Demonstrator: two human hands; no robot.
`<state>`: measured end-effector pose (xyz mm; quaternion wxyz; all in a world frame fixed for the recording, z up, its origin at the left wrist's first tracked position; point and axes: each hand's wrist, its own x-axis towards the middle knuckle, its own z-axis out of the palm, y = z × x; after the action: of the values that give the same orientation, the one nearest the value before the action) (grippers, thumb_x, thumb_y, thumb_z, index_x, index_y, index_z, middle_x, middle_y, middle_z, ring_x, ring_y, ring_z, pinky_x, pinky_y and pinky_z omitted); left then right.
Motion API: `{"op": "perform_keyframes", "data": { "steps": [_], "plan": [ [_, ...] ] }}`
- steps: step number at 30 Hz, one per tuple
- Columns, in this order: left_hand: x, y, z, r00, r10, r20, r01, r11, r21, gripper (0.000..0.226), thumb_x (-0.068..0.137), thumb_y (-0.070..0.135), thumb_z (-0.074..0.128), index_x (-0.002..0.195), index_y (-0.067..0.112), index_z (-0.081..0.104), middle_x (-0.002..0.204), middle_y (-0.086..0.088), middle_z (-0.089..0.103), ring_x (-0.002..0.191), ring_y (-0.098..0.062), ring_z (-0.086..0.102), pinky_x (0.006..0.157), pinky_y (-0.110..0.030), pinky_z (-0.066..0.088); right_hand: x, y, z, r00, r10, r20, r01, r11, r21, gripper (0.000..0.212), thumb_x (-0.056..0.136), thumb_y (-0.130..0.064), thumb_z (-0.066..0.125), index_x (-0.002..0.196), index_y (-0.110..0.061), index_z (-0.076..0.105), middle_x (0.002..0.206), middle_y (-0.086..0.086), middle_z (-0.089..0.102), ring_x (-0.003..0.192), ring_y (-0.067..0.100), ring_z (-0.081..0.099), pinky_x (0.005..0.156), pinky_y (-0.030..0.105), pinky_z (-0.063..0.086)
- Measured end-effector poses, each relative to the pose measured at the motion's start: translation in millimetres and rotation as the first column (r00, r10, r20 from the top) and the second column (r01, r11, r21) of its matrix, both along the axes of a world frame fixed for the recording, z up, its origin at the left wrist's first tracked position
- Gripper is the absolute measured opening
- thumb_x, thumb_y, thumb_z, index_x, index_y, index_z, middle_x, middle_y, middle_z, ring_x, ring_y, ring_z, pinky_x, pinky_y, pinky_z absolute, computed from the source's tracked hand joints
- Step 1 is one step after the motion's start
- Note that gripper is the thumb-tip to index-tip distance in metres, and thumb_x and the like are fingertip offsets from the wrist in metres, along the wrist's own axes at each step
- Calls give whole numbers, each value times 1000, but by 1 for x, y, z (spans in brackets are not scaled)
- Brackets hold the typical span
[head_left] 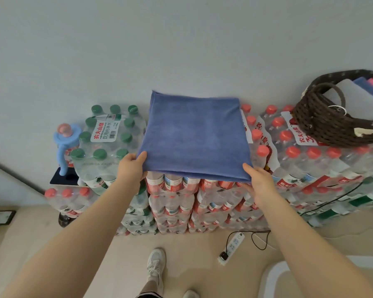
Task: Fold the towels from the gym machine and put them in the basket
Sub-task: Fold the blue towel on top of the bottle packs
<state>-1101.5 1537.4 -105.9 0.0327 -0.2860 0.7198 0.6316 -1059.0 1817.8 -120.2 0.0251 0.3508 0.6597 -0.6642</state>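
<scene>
A blue towel (194,136), folded into a flat, roughly square pad with doubled layers showing along its near edge, lies on top of stacked packs of bottled water (174,203) against the wall. The left hand (130,166) pinches the towel's near left corner, thumb on top and fingers curled beneath. The right hand (260,181) grips the near right corner, thumb lying along the edge on top, its fingers tucked beneath. Both forearms reach forward, well apart. To the far right, one dark woven basket (323,125) sits on the packs, holding three folded towels (357,97): white, blue and pink.
</scene>
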Motion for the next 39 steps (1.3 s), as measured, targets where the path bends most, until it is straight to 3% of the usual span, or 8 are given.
{"op": "perform_keyframes", "data": {
  "steps": [9, 14, 20, 23, 27, 32, 36, 39],
  "plan": [
    [8, -8, 2, 999, -36, -9, 35, 999, -33, 24, 95, 25, 49, 80, 7, 47, 79, -10, 46, 61, -19, 47, 46, -21, 47, 12, -7, 7, 992, 71, -103, -56, 988, 146, 37, 88, -24, 61, 117, -8, 45, 116, 9, 56, 102, 26, 57, 86, 39, 50],
    [17, -12, -3, 996, -69, 48, 56, 971, 231, 36, 92, 23, 55, 120, 1, 50, 106, -11, 57, 82, -18, 59, 77, -28, 50, 27, -16, 3, 923, 372, -101, -315, 880, 356, 83, 81, -10, 70, 143, -24, 16, 89, -10, 55, 78, 1, 56, 68, 18, 47],
    [23, -20, -4, 995, -90, 50, 76, 969, 237, 22, 94, 18, 52, 108, 1, 54, 86, -7, 61, 77, -15, 60, 72, -25, 48, 26, -24, -2, 909, 408, -89, -257, 714, 651, 15, 93, -8, 48, 105, -16, 50, 73, -7, 51, 64, 14, 50, 53, 21, 35],
    [23, -23, 0, 994, -94, 51, 80, 969, 234, 14, 96, 19, 49, 96, 7, 54, 82, -5, 61, 72, -14, 60, 63, -21, 50, 26, -20, -3, 947, 295, -125, -126, 701, 702, 10, 93, -6, 44, 89, -13, 50, 66, -1, 50, 57, 17, 47, 49, 24, 34],
    [27, -19, 7, 986, -165, -4, 163, 971, 175, 15, 94, 13, 52, 79, 9, 53, 61, -5, 53, 53, -14, 46, 59, -23, 44, 30, -7, 6, 960, -35, -277, 170, 862, 478, 22, 91, -6, 42, 79, -20, 54, 67, 4, 54, 62, 22, 50, 53, 29, 39],
    [39, -13, 13, 967, -103, -232, 162, 954, 251, 13, 92, 8, 52, 88, 19, 53, 54, 1, 55, 45, -8, 49, 51, -19, 46, 45, 2, 28, 921, -219, -321, 237, 971, 19, 30, 91, -1, 42, 94, -18, 66, 60, 4, 53, 50, 13, 49, 49, 24, 44],
    [50, -14, 20, 929, -181, -323, 282, 911, 302, 22, 93, 0, 45, 84, 10, 63, 57, 4, 63, 46, -6, 58, 52, -16, 50, 56, 15, 42, 921, -204, -333, 206, 978, -31, 30, 89, 1, 42, 77, -13, 65, 50, 0, 60, 48, 9, 60, 48, 17, 50],
    [56, -17, 26, 875, -237, -423, 405, 837, 369, 17, 84, -3, 52, 91, 9, 62, 74, 5, 73, 70, -6, 68, 68, -15, 54, 58, 20, 49, 921, -189, -340, 174, 982, -76, 20, 92, -4, 47, 82, -13, 62, 76, 6, 67, 71, 12, 66, 67, 22, 53]
  ]
}}
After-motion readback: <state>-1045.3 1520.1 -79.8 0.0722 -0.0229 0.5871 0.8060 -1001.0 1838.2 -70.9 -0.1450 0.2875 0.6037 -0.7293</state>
